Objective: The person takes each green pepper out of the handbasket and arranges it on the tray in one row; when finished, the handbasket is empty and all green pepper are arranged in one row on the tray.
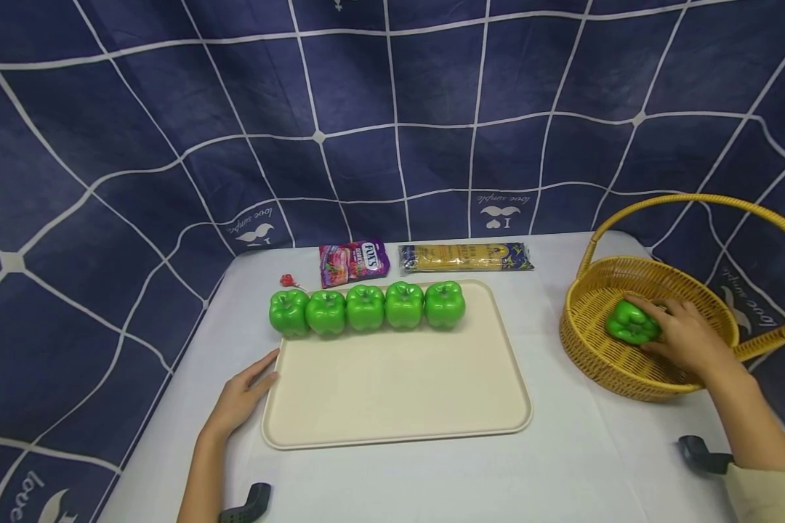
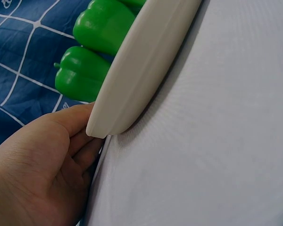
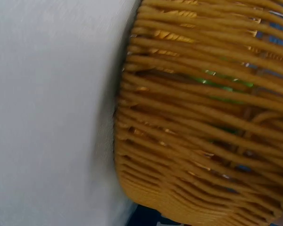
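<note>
In the head view my right hand (image 1: pixel 687 338) reaches into a yellow wicker basket (image 1: pixel 618 378) and holds a green bell pepper (image 1: pixel 630 323) low inside it, fingers over its top and side. From the right wrist, the woven basket wall (image 3: pixel 193 117) hides that hand's fingers and most of the pepper. My left hand (image 1: pixel 238 396) touches the left edge of a cream tray (image 1: pixel 399 392), its fingers loosely extended; the left wrist view has the hand (image 2: pixel 47 155) against the tray's corner (image 2: pixel 127 80). Several green bell peppers (image 1: pixel 365 307) stand in a row along the tray's far side.
Behind the tray lie a purple and red candy bag (image 1: pixel 355 263), a long yellow and blue packet (image 1: pixel 466 258) and a small red-wrapped lollipop (image 1: pixel 288 280). A tall handle (image 1: pixel 693 197) arches over the basket. Dark blue checked cloth (image 1: pixel 432 160) hangs behind the white table (image 1: pixel 379 487).
</note>
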`<act>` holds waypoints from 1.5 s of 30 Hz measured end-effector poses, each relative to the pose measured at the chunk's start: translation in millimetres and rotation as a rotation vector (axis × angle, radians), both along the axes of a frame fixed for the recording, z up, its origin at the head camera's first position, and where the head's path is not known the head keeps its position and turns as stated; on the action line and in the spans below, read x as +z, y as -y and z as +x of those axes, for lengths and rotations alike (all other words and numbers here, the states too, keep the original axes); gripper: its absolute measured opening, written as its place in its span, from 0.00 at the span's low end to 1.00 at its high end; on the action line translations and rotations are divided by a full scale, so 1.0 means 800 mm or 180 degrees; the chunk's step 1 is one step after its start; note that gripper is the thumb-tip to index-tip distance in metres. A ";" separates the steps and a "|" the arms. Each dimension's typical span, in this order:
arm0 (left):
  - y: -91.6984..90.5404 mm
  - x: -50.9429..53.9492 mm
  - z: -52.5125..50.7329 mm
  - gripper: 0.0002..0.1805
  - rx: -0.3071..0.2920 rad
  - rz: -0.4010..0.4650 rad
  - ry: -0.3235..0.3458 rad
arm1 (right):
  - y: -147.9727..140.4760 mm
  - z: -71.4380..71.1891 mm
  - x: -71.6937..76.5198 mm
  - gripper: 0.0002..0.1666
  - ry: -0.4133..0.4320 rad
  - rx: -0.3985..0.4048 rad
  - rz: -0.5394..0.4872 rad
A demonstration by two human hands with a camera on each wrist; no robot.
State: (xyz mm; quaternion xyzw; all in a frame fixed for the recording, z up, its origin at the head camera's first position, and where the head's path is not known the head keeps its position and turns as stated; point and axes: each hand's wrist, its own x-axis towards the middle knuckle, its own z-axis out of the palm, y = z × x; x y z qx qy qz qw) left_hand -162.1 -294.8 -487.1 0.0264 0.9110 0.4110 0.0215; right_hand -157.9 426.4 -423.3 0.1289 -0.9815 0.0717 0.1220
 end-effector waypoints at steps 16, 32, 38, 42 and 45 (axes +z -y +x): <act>-0.001 0.002 0.001 0.28 -0.0017 0.0048 -0.0026 | -0.002 -0.002 -0.002 0.55 0.0018 -0.0225 -0.0454; 0.000 -0.002 0.000 0.29 -0.0006 0.0049 -0.0025 | 0.064 0.030 0.027 0.55 -0.0088 -0.0578 -0.1527; -0.001 0.000 0.001 0.29 0.0002 0.0050 -0.0004 | 0.103 0.035 0.038 0.57 -0.0632 -0.0268 -0.1937; -0.002 0.001 0.001 0.29 0.0010 0.0044 -0.0002 | 0.136 0.032 0.047 0.57 -0.0800 0.0040 -0.2178; -0.002 0.002 0.001 0.28 0.0015 0.0044 -0.0003 | 0.163 0.026 0.053 0.55 -0.0795 0.0058 -0.2243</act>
